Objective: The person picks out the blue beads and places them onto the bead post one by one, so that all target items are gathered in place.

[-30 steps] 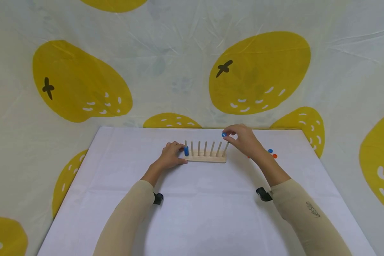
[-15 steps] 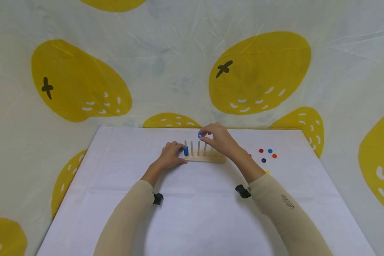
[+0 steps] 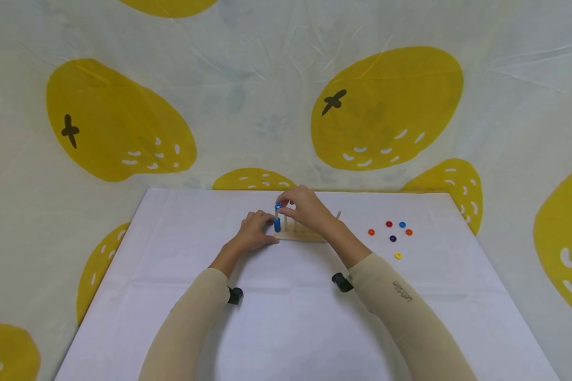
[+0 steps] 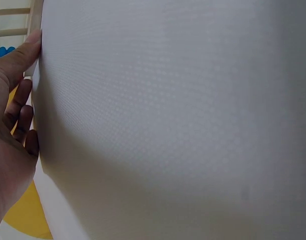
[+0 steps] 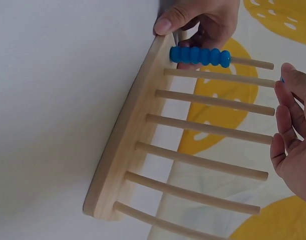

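Observation:
A wooden peg rack [image 3: 300,237] stands on the table, with a row of upright pegs. Blue beads [image 5: 200,56] are stacked on its leftmost peg, whose bare tip shows above them. My left hand [image 3: 253,231] grips the left end of the rack's base, thumb at the front and fingers behind. Between thumb and fingertips, my right hand [image 3: 306,209] pinches another blue bead [image 3: 278,206] right at the top of that leftmost peg; in the right wrist view only a sliver of it shows. The other pegs [image 5: 203,160] carry no beads.
Loose beads lie on the white table to the right of the rack: a red one [image 3: 389,224], a blue one [image 3: 402,225], a purple one [image 3: 393,238], a yellow one [image 3: 398,256] and two orange ones [image 3: 409,232]. A fruit-patterned cloth [image 3: 257,106] hangs behind.
My right hand has carried the blue bead leftward over the rack, from the rightmost peg to the leftmost one. The loose beads have come into full view. My left hand has stayed put.

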Demonstrator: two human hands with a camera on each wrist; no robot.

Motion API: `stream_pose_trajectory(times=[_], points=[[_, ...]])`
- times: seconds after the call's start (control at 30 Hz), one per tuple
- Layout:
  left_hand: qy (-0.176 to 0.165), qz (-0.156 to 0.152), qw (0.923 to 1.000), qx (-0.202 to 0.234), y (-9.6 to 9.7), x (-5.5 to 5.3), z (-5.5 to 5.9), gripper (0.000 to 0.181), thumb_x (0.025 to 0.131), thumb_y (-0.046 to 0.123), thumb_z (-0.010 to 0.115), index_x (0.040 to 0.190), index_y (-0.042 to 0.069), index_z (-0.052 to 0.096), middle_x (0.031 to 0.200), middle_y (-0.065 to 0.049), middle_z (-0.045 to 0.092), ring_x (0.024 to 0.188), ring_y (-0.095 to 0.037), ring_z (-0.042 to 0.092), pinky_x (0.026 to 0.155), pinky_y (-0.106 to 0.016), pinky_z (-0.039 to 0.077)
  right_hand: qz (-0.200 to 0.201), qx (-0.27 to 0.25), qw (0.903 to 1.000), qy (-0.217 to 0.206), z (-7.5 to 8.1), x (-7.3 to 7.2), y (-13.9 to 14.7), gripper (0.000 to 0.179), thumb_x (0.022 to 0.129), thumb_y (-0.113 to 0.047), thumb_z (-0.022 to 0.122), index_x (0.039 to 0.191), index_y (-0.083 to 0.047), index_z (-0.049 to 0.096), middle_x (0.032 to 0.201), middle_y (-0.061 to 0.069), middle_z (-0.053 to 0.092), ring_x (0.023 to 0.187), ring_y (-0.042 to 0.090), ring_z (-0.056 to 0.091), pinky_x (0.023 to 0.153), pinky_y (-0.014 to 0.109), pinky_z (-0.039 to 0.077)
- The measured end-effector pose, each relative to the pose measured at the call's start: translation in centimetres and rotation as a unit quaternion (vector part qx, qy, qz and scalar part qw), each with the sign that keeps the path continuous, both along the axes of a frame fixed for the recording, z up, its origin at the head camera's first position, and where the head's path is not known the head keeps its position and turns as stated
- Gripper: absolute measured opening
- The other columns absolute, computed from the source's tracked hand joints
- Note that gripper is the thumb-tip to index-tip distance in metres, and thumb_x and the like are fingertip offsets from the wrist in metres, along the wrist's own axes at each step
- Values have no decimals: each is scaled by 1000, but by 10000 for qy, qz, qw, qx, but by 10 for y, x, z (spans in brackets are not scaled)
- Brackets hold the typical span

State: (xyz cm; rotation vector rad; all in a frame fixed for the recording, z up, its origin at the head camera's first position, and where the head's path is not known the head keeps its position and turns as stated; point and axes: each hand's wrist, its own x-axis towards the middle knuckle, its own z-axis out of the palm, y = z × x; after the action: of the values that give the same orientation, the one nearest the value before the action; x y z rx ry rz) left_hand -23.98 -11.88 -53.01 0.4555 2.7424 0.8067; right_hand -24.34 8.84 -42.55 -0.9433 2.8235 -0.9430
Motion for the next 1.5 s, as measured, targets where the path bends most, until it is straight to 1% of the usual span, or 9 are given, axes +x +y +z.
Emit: stream_pose_trajectory(times=[0.1,0.23,0.5,0.7,0.9,1.2,1.37,1.47,1.5], points=[[22,-20,10000,-9,0,0,0,66,83,38,88,138,12,63,125,-6,60,121,-28,46,107,-50,37,94,5,9999,104,-4,-2,-3,21,94,-19,77,112,-7,76,101,5,77,102,30,67,93,41,51],[31,-35,10000,10,-1,1,-1,66,83,38,88,138,11,63,124,-6,60,120,-28,47,107,-51,37,154,122,9997,172,-8,-4,-6,21,94,-20,78,110,-8,76,101,5,77,100,27,69,92,40,53],[71,-50,10000,-33,0,1,-1,67,82,38,88,138,11,63,121,-6,60,120,-29,48,106,-50,38,171,323,9993,81,-13,-3,-7,21,92,-19,79,110,-8,77,101,5,77,103,31,68,94,43,51],[46,-38,10000,-38,1,1,0,68,82,38,88,139,11,63,122,-6,61,121,-29,48,106,-51,38,88,346,9993,109,-12,-1,-6,20,92,-19,80,109,-9,77,100,5,77,103,31,68,94,43,52],[-5,6,10000,-77,2,1,1,68,83,39,88,140,12,62,124,-6,60,121,-28,47,108,-50,38,12,392,9992,48,-9,0,-5,20,93,-20,79,110,-10,77,100,4,77,101,28,67,95,42,52],[-56,63,9999,-105,2,0,1,68,83,40,87,140,12,62,125,-5,59,121,-27,46,107,-48,38,-25,466,9989,-70,-8,-1,-4,21,95,-21,76,112,-10,76,102,4,76,104,30,68,97,41,52],[-33,40,9999,-135,2,-1,0,68,82,40,88,139,11,62,127,-6,60,124,-29,47,109,-49,37,-83,429,9990,-62,-7,1,1,22,95,-22,76,114,-10,75,103,4,76,104,27,67,98,40,52],[-41,54,9999,-147,2,-1,0,69,82,40,88,139,10,62,128,-6,60,125,-29,47,109,-49,37,-129,324,9994,9,-6,3,5,23,94,-22,77,115,-11,75,104,3,75,103,25,65,96,39,53],[-50,56,9998,-158,3,0,1,69,82,40,88,139,10,62,128,-6,59,125,-29,46,109,-49,37,-134,263,9996,16,-5,4,7,23,94,-21,77,115,-10,75,104,3,75,103,26,66,95,39,53]])
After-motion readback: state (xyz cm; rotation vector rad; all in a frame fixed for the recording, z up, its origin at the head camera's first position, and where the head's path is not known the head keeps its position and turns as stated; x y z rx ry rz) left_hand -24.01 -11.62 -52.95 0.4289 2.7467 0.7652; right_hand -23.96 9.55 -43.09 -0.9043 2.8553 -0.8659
